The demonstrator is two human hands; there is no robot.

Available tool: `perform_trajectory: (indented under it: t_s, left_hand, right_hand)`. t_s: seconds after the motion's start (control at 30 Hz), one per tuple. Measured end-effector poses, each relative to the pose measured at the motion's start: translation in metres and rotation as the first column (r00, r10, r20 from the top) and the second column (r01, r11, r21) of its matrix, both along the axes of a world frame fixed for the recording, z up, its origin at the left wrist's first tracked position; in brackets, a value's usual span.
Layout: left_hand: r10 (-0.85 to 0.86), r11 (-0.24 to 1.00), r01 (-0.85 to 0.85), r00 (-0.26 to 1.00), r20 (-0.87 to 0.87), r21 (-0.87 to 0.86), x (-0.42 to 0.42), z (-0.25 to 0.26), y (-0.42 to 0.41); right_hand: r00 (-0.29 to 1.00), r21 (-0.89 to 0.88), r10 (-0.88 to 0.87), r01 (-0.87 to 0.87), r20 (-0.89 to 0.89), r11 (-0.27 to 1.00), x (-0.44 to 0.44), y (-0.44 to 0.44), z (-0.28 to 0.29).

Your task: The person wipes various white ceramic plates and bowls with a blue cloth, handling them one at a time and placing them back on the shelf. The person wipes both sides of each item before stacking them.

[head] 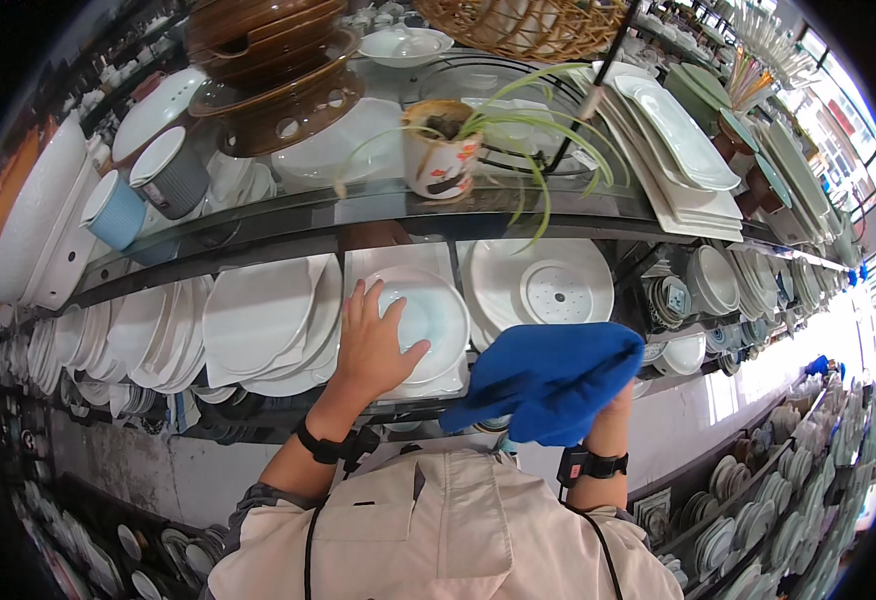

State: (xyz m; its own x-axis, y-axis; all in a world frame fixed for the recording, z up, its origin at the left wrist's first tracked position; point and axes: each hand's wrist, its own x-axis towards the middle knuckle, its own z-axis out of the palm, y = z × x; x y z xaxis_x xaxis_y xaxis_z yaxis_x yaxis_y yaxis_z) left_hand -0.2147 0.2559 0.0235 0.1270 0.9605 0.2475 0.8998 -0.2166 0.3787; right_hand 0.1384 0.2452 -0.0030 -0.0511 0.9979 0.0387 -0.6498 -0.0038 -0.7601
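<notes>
My left hand, fingers spread, is over the left rim of a round white plate on the shelf; whether it touches the plate I cannot tell. The plate lies on squarish white plates. A blue cloth hangs from my right hand, which is mostly hidden behind it. Beyond the cloth lies a large white dish with a round perforated insert. Left of my left hand lean stacked white plates.
On the upper glass shelf stand a potted spider plant with overhanging leaves, brown stacked pottery, blue and grey cups and rectangular white plates. Bowls stand at right. More crowded dish racks are at lower right.
</notes>
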Motion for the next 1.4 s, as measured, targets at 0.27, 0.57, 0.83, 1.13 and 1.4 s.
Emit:
perform_trajectory:
  t_s: [0.27,0.57,0.83,1.13,1.4]
  left_hand:
    - [-0.13,0.984,0.09,0.953,0.275,0.154,0.126,0.012,0.023]
    - [-0.016,0.988,-0.002,0.994,0.112,0.155,0.269,-0.033,0.057]
    - [0.182,0.979,-0.181,0.983,0.003,0.089,0.31,-0.049,0.071]
    - [0.236,0.967,-0.241,0.97,0.057,0.087,0.317,-0.056,0.078]
    - [0.135,0.972,-0.173,0.966,0.22,0.16,0.316,-0.036,0.072]
  right_hand:
    - [0.992,0.027,0.009,-0.006,-0.122,1.0,0.117,0.027,-0.03]
    - [0.98,-0.035,0.201,-0.201,0.007,0.979,0.242,0.079,-0.021]
    - [0.929,0.004,0.359,-0.361,0.092,0.932,0.276,0.108,-0.026]
    - [0.87,-0.001,0.493,-0.493,0.027,0.87,0.275,0.125,-0.036]
    - [0.862,-0.041,0.504,-0.506,-0.041,0.862,0.268,0.122,-0.038]
